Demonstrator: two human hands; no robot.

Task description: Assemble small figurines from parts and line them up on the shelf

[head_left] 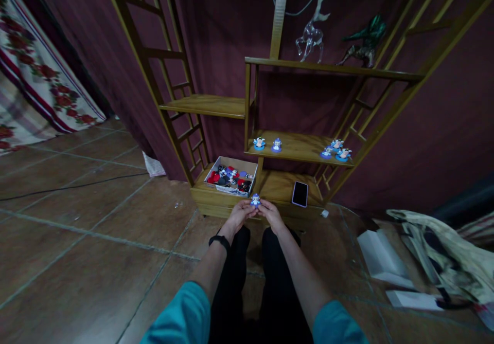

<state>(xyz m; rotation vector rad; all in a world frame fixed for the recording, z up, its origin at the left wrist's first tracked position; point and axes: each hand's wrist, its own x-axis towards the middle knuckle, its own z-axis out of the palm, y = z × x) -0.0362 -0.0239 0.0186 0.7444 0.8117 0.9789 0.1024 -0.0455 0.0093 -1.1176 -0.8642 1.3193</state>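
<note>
Between my two hands I hold a small purple-and-white figurine [255, 200] upright, in front of the low shelf. My left hand [241, 213] closes on its left side, and my right hand [270, 213] grips it from the right. Just beyond, an open cardboard box [250, 169] holds a jumble of red, black, white and purple pieces. On the middle shelf [297, 147] stand a blue-based figurine [259, 143] and a purple one [276, 145] at the left. A small cluster of similar figurines [336, 149] sits at that shelf's right end.
A phone [300, 194] lies on the bottom shelf at the right. Higher up stand a clear deer statuette [311, 35] and a dark green statuette [365, 43]. White box pieces [384, 256] and a pale bag [443, 251] lie on the floor to the right. A black cable [77, 183] crosses the tiles.
</note>
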